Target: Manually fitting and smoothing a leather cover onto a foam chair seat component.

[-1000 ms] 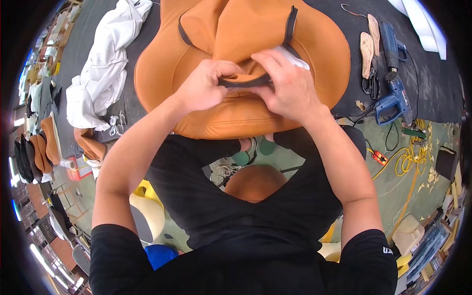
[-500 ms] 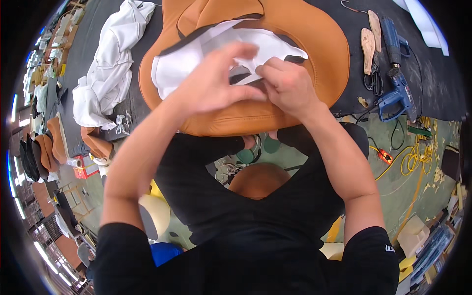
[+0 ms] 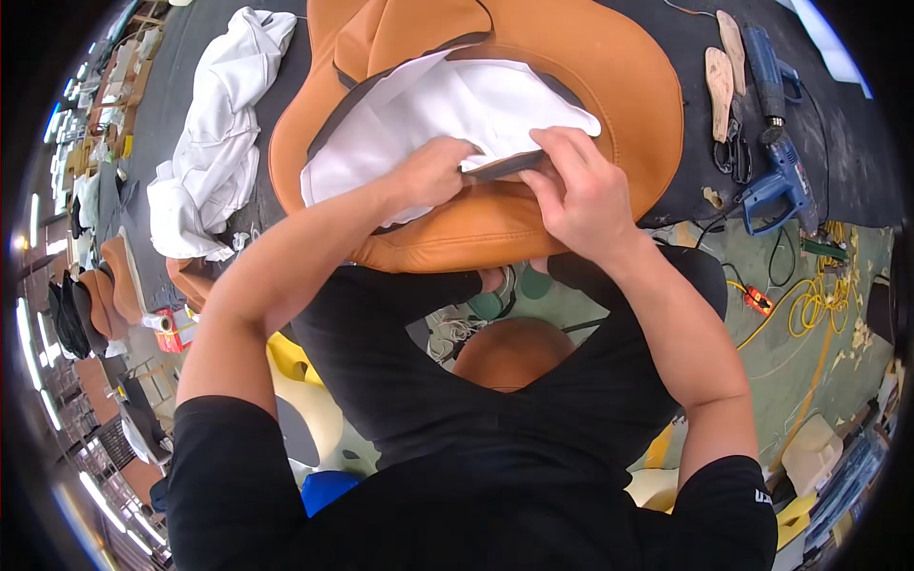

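A tan leather-like upholstery cover (image 3: 609,76) with stitched seams lies on the dark table in front of me. Its opening shows a white fabric lining (image 3: 428,114) edged by a dark strip (image 3: 505,167). My left hand (image 3: 438,172) is closed on the near edge of the lining, at the left end of the strip. My right hand (image 3: 586,195) pinches the strip's right end between thumb and fingers. The strip stretches between both hands, just above the tan front panel. The left fingertips are partly hidden by the fabric.
Crumpled white fabric (image 3: 219,124) lies on the table (image 3: 657,29) to the left. Two blue heat guns (image 3: 785,181), wooden paddle-shaped pieces (image 3: 719,81) and black scissors (image 3: 733,157) are at the right. A yellow cable (image 3: 819,305) coils on the floor. A round brown stool seat (image 3: 512,352) shows between my legs.
My left hand, half a second ago raised and spread, has come down and closed on the lining edge. My right hand has shifted slightly right and down, and the dark strip is drawn out between them.
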`<state>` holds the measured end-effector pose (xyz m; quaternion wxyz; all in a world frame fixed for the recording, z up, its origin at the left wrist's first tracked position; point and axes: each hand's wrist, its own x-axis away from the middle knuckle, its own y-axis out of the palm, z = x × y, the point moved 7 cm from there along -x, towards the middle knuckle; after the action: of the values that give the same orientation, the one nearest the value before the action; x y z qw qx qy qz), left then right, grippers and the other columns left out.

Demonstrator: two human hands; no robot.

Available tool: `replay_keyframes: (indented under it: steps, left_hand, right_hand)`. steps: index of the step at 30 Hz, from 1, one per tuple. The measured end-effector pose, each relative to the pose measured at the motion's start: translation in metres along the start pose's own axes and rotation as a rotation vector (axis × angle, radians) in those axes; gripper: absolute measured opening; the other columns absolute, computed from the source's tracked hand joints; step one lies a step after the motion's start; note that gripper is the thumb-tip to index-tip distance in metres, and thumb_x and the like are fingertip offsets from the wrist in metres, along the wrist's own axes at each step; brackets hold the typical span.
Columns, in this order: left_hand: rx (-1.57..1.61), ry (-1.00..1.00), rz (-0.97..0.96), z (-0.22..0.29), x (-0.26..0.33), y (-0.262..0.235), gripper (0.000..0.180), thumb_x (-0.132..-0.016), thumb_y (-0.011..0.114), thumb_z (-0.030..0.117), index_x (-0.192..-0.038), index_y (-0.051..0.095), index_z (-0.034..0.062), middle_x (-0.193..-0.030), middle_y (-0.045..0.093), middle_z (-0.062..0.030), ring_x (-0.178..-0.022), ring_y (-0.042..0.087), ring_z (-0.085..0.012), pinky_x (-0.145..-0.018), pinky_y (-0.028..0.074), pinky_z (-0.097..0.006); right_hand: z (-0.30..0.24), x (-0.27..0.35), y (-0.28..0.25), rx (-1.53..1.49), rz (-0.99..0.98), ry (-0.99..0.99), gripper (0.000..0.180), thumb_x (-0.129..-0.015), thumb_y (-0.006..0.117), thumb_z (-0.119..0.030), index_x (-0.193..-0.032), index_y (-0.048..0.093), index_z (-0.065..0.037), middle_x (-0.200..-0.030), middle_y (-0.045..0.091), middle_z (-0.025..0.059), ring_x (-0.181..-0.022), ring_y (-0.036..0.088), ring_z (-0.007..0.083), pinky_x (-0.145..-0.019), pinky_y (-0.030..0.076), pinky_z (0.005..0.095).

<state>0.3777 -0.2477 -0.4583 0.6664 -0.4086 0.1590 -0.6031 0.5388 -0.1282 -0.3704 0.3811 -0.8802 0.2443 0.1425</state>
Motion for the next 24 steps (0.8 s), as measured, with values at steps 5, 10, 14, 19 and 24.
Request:
replay_keyframes:
  steps: [5,10,14,19,24]
  left_hand:
    - [0.133,0.053,-0.150,-0.010,0.002,-0.007,0.037,-0.083,0.066,-0.001,-0.119,0.072,-0.0021,-0.112,0.073,-0.0283,-0.108,0.069,-0.0448,-0.093,0.054,-0.047]
    - [-0.011,-0.101,-0.482,-0.006,0.007,0.012,0.046,-0.079,0.064,-0.011,-0.124,0.070,-0.0034,-0.124,0.071,-0.0261,-0.123,0.064,-0.0406,-0.106,0.049,-0.042]
    - [0.010,0.017,-0.131,-0.012,0.007,-0.005,0.037,-0.082,0.067,-0.001,-0.119,0.072,-0.0005,-0.116,0.072,-0.0267,-0.110,0.070,-0.0412,-0.093,0.054,-0.046]
    - [0.256,-0.097,-0.317,-0.005,0.002,-0.004,0.030,-0.091,0.071,0.006,-0.120,0.072,-0.0014,-0.112,0.073,-0.0245,-0.105,0.070,-0.0364,-0.092,0.053,-0.042]
    - [-0.113,0.012,-0.225,-0.001,0.007,0.002,0.036,-0.081,0.061,0.000,-0.114,0.074,0.0027,-0.114,0.073,-0.0247,-0.112,0.067,-0.0429,-0.094,0.054,-0.049]
  right_hand:
    - [-0.039,0.034,-0.001,0.009,0.103,-0.204,0.046,-0.082,0.081,-0.013,-0.124,0.067,-0.004,-0.117,0.065,0.0098,-0.089,0.070,0.0292,-0.074,0.058,0.0376]
    - [-0.022,0.045,0.010,-0.001,-0.075,-0.173,0.041,-0.080,0.084,-0.013,-0.114,0.066,0.000,-0.100,0.071,0.0153,-0.087,0.069,0.0330,-0.070,0.057,0.0395]
    - [-0.013,0.041,0.032,-0.009,-0.158,-0.138,0.037,-0.082,0.081,-0.015,-0.113,0.067,-0.001,-0.101,0.070,0.0139,-0.087,0.068,0.0325,-0.072,0.057,0.0402]
    - [-0.012,0.045,0.038,0.033,-0.228,-0.119,0.033,-0.084,0.078,-0.017,-0.112,0.068,-0.002,-0.103,0.067,0.0110,-0.088,0.065,0.0314,-0.072,0.056,0.0409]
    - [-0.010,0.042,0.038,0.003,-0.243,-0.110,0.033,-0.084,0.078,-0.017,-0.112,0.069,-0.002,-0.103,0.066,0.0105,-0.088,0.065,0.0309,-0.072,0.055,0.0407]
